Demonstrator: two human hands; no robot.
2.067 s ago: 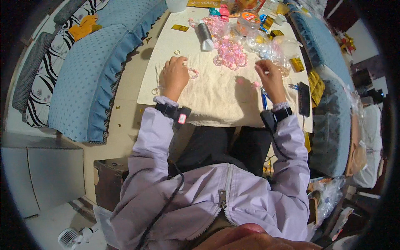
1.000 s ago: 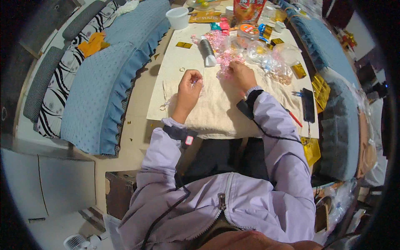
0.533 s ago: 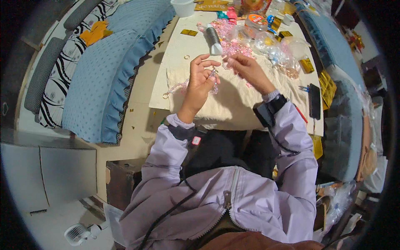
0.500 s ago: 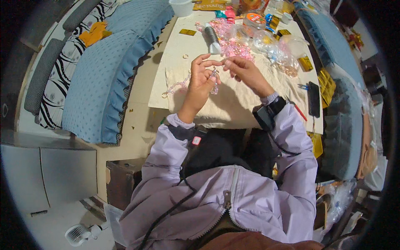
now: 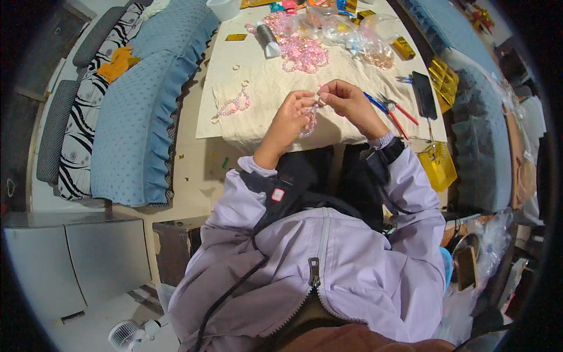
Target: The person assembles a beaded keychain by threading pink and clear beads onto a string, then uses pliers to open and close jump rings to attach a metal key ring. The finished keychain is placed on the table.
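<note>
Sleeves (image 5: 419, 205) of a lilac zipped jacket rise from the lower edge of the frame, with dark bands at both wrists. Near the centre, the left hand (image 5: 288, 120) has its fingers curled and clamped on a strand of pale purple and pink beads (image 5: 309, 127), which hangs below them. Just to its right, the right hand (image 5: 347, 104) has thumb and forefinger together at the tips, close to the upper end of that strand; whatever lies between them is too small to tell. Both hands are over a cream cloth (image 5: 264, 88) spread on the table (image 5: 218, 61).

Right of the centre, pliers (image 5: 406, 114) with red and blue handles lie beside the right wrist, and a dark phone (image 5: 423, 95) lies farther right. Left of the hands, a second bead strand (image 5: 239, 104) lies bent on the cloth, gold-coloured rings at its ends; a loose ring (image 5: 236, 67) lies above it. Toward the top centre come a heap of pink beads (image 5: 305, 54), a tilted grey spool (image 5: 268, 41) touching its left side, and clear plastic bags (image 5: 352, 36). A white tub (image 5: 224, 8) stands at the upper edge.
</note>
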